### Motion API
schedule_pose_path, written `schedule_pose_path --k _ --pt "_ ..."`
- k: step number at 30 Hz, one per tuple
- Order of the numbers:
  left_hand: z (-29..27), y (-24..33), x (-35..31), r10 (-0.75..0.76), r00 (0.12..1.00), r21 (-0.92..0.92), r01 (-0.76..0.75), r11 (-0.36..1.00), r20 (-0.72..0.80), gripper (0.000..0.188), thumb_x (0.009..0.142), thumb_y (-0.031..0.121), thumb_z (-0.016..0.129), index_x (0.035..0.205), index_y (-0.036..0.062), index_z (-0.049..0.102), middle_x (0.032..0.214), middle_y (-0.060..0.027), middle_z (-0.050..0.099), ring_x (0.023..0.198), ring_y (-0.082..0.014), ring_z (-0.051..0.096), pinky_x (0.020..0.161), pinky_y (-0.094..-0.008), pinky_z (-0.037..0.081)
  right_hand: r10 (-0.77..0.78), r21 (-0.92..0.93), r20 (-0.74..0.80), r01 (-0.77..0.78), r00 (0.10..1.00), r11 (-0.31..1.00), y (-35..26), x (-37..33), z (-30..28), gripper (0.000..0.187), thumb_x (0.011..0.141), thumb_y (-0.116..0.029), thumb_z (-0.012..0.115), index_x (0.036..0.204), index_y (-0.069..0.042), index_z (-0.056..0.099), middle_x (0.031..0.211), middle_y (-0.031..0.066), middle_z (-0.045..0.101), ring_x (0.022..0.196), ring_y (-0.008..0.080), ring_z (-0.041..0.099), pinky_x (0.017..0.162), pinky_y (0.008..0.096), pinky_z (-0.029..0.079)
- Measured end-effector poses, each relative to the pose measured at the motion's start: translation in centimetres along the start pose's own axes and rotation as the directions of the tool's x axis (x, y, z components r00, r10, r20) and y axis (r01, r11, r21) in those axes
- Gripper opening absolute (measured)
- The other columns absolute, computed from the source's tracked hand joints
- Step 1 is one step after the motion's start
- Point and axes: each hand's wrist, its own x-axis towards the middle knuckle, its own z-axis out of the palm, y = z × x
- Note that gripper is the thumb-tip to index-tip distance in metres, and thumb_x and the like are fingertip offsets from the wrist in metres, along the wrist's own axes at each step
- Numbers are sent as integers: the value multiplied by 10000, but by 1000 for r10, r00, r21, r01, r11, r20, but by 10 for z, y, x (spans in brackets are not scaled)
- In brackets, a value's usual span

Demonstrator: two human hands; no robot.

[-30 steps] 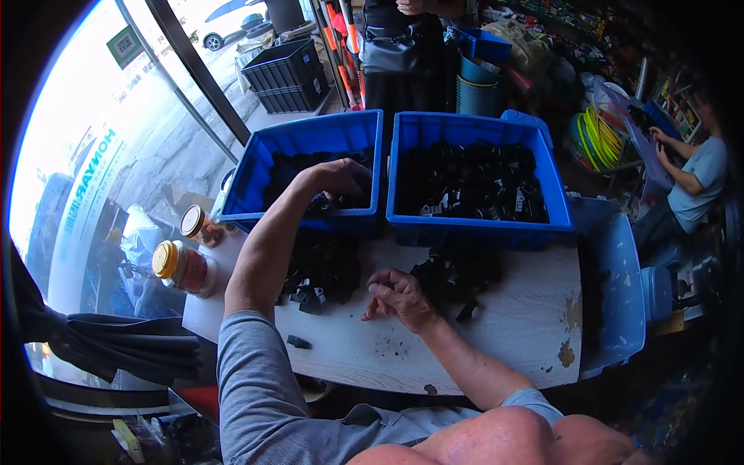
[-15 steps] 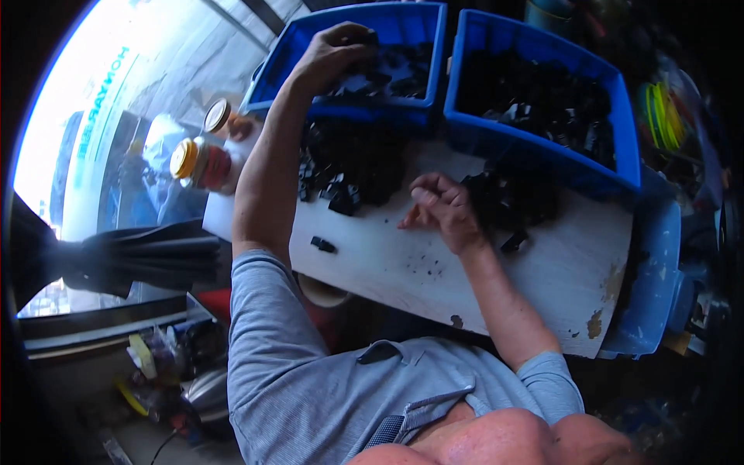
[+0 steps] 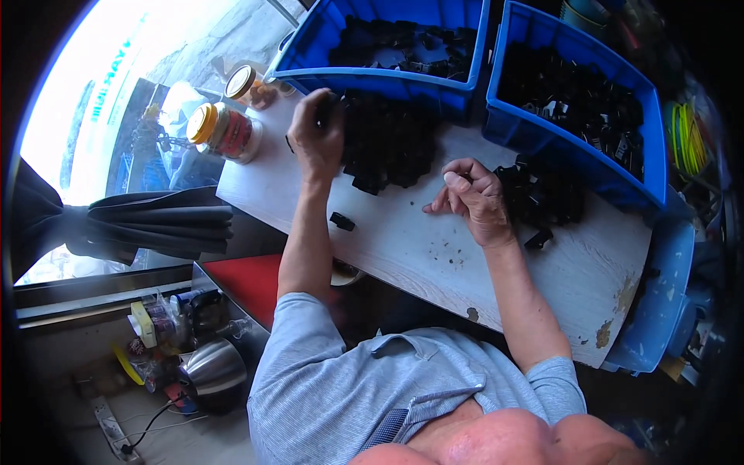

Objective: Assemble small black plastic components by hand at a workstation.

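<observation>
At the left edge of a heap of black plastic parts (image 3: 391, 143), my left hand (image 3: 316, 139) is closed, with dark material showing between its curled fingers and beside its outer edge. It looks like a small black plastic part, its exact shape hidden by the fingers. Above the middle of the table, my right hand (image 3: 482, 203) has thumb and forefinger pressed together; anything in the pinch is too small to make out. A second heap of black parts (image 3: 542, 194) lies just right of that hand. One loose black part (image 3: 342, 222) sits alone on the whitish table (image 3: 403, 240).
Two blue bins with black parts, a left bin (image 3: 380, 77) and a right bin (image 3: 573, 151), stand along the far side. Two jars, one yellow-lidded (image 3: 225, 133) and one tan-lidded (image 3: 249, 87), stand at the left. A lighter blue tub (image 3: 659, 302) is beyond the table's right end.
My left hand has come back from over the left bin to the near heap's left edge. My right hand keeps its pinch in nearly the same place. The whole view has shifted slightly.
</observation>
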Motion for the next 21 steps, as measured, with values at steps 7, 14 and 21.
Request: schedule_pose_path --k 7,14,21 --pt "4 10 -8 11 990 293 -53 955 142 381 803 208 733 1161 90 678 1241 -156 628 1194 -358 562 1021 -454 455 12 28 3 -12 1000 1000 1 2 -1 163 954 -185 641 1059 -60 633 603 -5 524 665 134 668 741 470 630" --pt "3 37 40 222 975 230 -217 949 4 321 821 212 746 1115 97 682 1238 -159 620 1154 -367 578 997 -458 459 29 51 -1 -29 1000 998 -1 4 -2 150 953 -181 636 1049 -66 638 604 -2 525 671 142 672 749 474 627" --pt "55 -4 152 -32 930 362 -110 925 365 596 859 428 708 1354 124 574 1319 -199 603 1194 -354 606 1018 -447 473 47 56 -31 -45 998 997 -4 2 -1 144 946 -173 639 1036 -61 633 603 3 519 673 154 671 757 479 625"
